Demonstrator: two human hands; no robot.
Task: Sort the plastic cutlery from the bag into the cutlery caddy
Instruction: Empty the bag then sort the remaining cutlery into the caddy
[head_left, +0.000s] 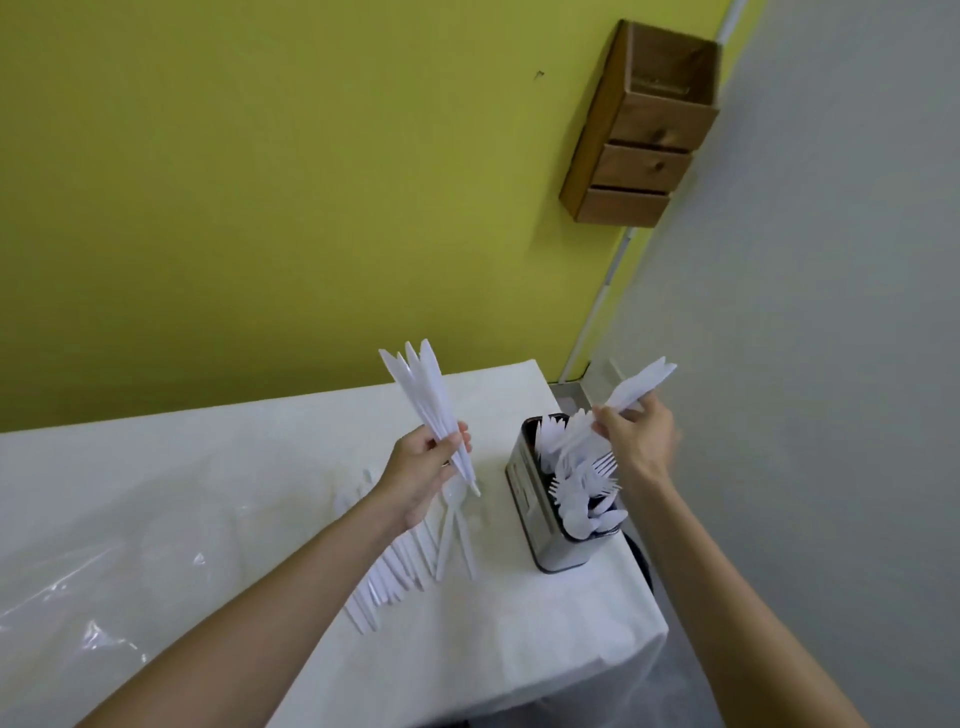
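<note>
White-clothed tabletop (234, 467), yellow wall (260, 182) behind, grey wall (831, 312) right, wooden drawer box (644, 130), caddy (543, 525) at right edge, left hand (421, 467) fingers clamp knife bundle (423, 389), right hand (636, 439) fingers pinch white cutlery (641, 384)

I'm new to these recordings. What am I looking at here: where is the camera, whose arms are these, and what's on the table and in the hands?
There is no machine here: a person works with bare hands, and the single picture comes from a camera worn on the head, looking down. The left hand grips a fan of white plastic knives. The right hand pinches a few more white pieces, probably knives, over the metal caddy, which already holds forks and spoons. On the white-covered table lie loose cutlery and a clear plastic bag.
</note>
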